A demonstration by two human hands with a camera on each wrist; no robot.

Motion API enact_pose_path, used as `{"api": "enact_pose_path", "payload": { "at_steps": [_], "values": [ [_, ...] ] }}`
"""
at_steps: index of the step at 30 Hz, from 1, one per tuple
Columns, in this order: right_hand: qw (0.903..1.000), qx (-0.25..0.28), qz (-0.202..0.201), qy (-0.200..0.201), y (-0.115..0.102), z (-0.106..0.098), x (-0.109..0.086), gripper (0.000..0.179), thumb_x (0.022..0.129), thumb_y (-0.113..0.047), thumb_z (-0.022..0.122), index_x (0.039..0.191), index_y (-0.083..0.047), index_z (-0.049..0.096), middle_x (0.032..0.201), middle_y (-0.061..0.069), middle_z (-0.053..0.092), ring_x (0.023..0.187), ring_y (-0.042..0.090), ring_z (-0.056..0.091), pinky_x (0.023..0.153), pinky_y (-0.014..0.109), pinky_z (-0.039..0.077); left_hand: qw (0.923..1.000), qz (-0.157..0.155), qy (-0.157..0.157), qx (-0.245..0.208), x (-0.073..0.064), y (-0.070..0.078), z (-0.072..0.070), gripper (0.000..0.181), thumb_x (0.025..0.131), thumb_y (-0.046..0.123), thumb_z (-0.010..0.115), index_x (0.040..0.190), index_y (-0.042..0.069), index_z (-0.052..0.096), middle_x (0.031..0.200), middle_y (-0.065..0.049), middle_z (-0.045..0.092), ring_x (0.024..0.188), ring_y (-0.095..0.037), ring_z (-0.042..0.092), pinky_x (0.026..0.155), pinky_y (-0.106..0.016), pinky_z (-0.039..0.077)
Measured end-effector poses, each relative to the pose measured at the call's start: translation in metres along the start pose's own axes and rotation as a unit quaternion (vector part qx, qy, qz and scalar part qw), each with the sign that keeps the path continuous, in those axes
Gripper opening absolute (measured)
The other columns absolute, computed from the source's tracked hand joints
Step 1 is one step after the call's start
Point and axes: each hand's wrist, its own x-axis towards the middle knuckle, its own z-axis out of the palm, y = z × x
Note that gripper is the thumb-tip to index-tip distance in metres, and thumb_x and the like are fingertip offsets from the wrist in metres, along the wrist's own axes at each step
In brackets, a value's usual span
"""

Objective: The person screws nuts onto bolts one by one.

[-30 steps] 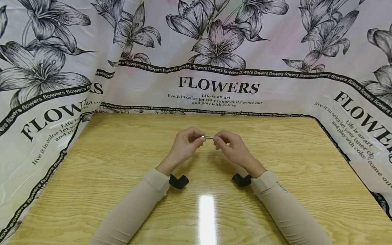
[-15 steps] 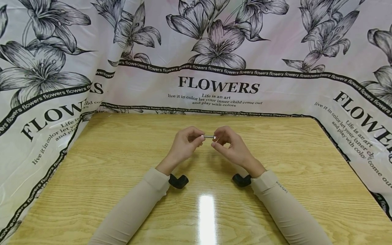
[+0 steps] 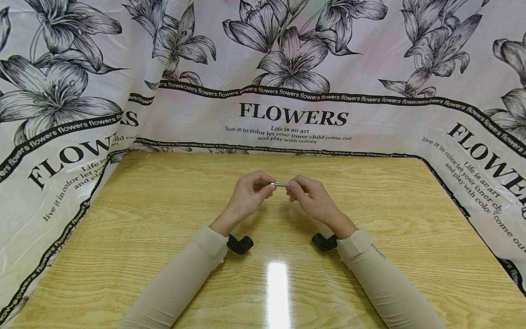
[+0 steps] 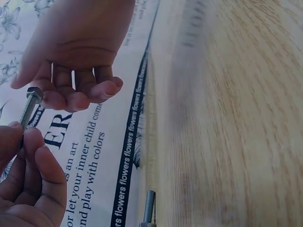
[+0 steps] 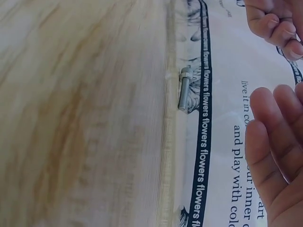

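Clamped the fingers of the left hand (image 3: 249, 195) on one end of a threaded steel bolt (image 3: 281, 185), hiding that end from sight. Held the steel bolt nearly level above the table (image 3: 164, 192), between both hands, with its hex head (image 4: 34, 92) toward the right. Had the fingers of the right hand (image 3: 314, 198) right at the hex head: curled close to it in the head view, with thumb and forefinger to either side of it in the left wrist view; could not tell whether clamped on it or only beside it. Bent the remaining right fingers loosely, with slim gaps between them. Had a second bolt (image 5: 184, 92) lying on the table, farther off than the hands, in both wrist views. Wore a beige left sleeve (image 3: 176, 278) and a beige right sleeve (image 3: 384, 278), with a black piece (image 3: 240, 245) at the left cuff and a matching black piece (image 3: 323, 242) at the right. Had a pale cloth (image 3: 197, 114) hanging along the far, left and right sides, printed with flowers and lettering.
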Motion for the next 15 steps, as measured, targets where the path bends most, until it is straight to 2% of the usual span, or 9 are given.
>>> {"api": "enact_pose_path", "payload": {
  "at_steps": [3, 7, 9, 12, 15],
  "values": [
    [0.9999, 0.008, 0.009, 0.001, 0.0, -0.001, -0.001, 0.014, 0.098, -0.022, 0.056, 0.109, -0.013, 0.06, 0.092, 0.009, 0.063, 0.074, 0.02, 0.063, 0.065, 0.037, 0.05, 1.0, 0.002, 0.001, 0.001, 0.0, 0.0, 0.0, 0.009, 0.092, 0.005, 0.064, 0.1, 0.004, 0.067, 0.089, -0.011, 0.068, 0.076, -0.017, 0.063, 0.068, -0.031, 0.054],
    [0.9997, 0.023, 0.004, 0.005, -0.001, 0.0, -0.001, 0.036, 0.09, -0.012, 0.068, 0.122, -0.011, 0.052, 0.099, 0.007, 0.061, 0.076, 0.022, 0.063, 0.063, 0.035, 0.05, 1.0, 0.008, 0.004, 0.005, 0.0, -0.001, 0.0, 0.01, 0.091, 0.005, 0.064, 0.1, 0.004, 0.067, 0.086, -0.007, 0.068, 0.075, -0.017, 0.063, 0.068, -0.031, 0.054],
    [0.9997, 0.025, -0.006, 0.007, -0.006, -0.001, -0.001, 0.037, 0.088, -0.005, 0.068, 0.121, -0.006, 0.051, 0.099, 0.01, 0.062, 0.076, 0.023, 0.063, 0.064, 0.032, 0.051, 0.9999, 0.009, 0.004, 0.005, 0.0, -0.001, 0.0, 0.01, 0.091, 0.005, 0.064, 0.1, 0.004, 0.067, 0.085, -0.006, 0.067, 0.074, -0.017, 0.063, 0.067, -0.031, 0.054],
    [0.9992, 0.024, -0.03, 0.006, -0.021, -0.003, -0.001, 0.026, 0.089, 0.001, 0.063, 0.113, 0.0, 0.053, 0.092, 0.015, 0.062, 0.072, 0.024, 0.063, 0.064, 0.034, 0.051, 1.0, 0.009, 0.003, 0.003, 0.0, -0.002, 0.0, 0.01, 0.091, 0.006, 0.064, 0.101, 0.004, 0.067, 0.086, -0.007, 0.068, 0.075, -0.017, 0.063, 0.068, -0.032, 0.054],
    [0.9993, 0.018, -0.032, 0.007, -0.02, -0.002, -0.001, 0.014, 0.093, -0.001, 0.06, 0.107, -0.001, 0.057, 0.087, 0.014, 0.063, 0.07, 0.023, 0.063, 0.063, 0.037, 0.051, 1.0, 0.007, 0.002, 0.002, 0.0, -0.002, 0.0, 0.01, 0.092, 0.006, 0.064, 0.101, 0.005, 0.068, 0.087, -0.006, 0.068, 0.075, -0.017, 0.063, 0.068, -0.032, 0.055]
  ]
}}
